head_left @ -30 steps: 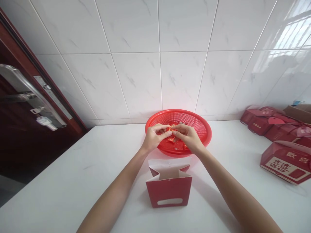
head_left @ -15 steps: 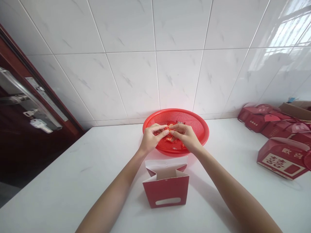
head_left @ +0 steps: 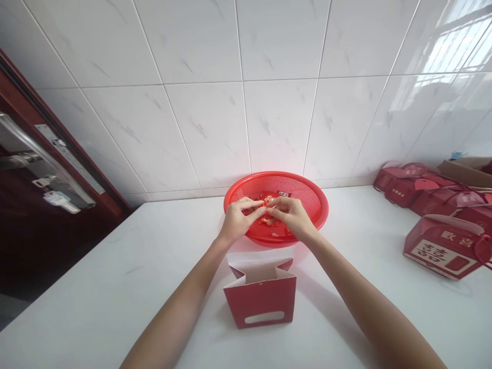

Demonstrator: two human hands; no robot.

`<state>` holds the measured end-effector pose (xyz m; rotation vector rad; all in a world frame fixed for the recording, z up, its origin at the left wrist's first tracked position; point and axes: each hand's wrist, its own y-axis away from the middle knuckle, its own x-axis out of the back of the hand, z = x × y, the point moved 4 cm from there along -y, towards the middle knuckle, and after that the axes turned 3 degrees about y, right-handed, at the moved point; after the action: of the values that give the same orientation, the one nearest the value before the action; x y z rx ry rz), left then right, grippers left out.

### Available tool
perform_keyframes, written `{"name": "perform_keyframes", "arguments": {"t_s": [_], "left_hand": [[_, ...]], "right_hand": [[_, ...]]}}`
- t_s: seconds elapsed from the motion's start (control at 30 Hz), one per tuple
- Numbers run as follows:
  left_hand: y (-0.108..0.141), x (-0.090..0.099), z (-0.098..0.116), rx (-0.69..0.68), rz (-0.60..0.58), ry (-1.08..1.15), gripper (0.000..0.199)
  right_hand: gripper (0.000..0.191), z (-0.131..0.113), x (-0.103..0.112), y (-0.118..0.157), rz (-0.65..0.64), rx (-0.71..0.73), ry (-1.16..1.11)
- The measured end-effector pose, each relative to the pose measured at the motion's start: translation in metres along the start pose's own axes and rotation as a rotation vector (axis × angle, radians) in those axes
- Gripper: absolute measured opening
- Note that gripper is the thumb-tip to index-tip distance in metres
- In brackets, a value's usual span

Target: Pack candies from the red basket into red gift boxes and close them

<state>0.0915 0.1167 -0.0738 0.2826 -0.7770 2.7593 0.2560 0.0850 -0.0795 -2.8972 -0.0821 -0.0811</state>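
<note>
Over the red plastic colander (head_left: 325,207), my left hand (head_left: 237,220) is closed in a pinch on a small red-wrapped candy (head_left: 265,206). The fingers of my right hand (head_left: 295,218) pinch the same wrapper from the other side, and the fingertips of both hands nearly meet. Several wrapped candies (head_left: 274,233), mostly red, lie in the colander below, partly hidden by my hands. Between my forearms, nearer me, a red paper box (head_left: 265,302) stands upright with its white-lined top open.
Finished red gift boxes (head_left: 444,248) with handles and cords cluster on the right of the white table (head_left: 172,307). Behind them is an open cardboard carton (head_left: 465,170). A tiled wall (head_left: 207,128) backs the table; a dark red door (head_left: 31,225) with keys is at left.
The whole view has shifted slightly, so things sit a little further left. Both hands stay together over the colander, with only small finger movements at the candy.
</note>
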Motion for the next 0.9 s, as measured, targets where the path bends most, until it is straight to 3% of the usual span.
{"name": "perform_keyframes", "arguments": {"t_s": [0.33, 0.57, 0.73, 0.8, 0.9], "left_hand": [[0.001, -0.004, 0.0, 0.006, -0.086, -0.125, 0.024], [0.001, -0.002, -0.002, -0.016, 0.046, -0.048, 0.025], [-0.001, -0.006, 0.001, 0.076, -0.101, 0.088, 0.031], [-0.004, -0.003, 0.0, 0.137, -0.055, 0.223, 0.034], [-0.008, 0.004, -0.003, 0.208, 0.102, 0.378, 0.035]], "right_hand": [[0.033, 0.002, -0.001, -0.001, 0.0, 0.047, 0.054], [0.032, 0.002, 0.002, -0.001, 0.043, -0.015, 0.066], [0.031, -0.001, 0.003, -0.002, 0.014, 0.009, 0.039], [0.028, -0.004, 0.011, -0.004, 0.052, 0.034, 0.107], [0.021, -0.007, 0.033, -0.007, 0.171, 0.028, 0.355]]}}
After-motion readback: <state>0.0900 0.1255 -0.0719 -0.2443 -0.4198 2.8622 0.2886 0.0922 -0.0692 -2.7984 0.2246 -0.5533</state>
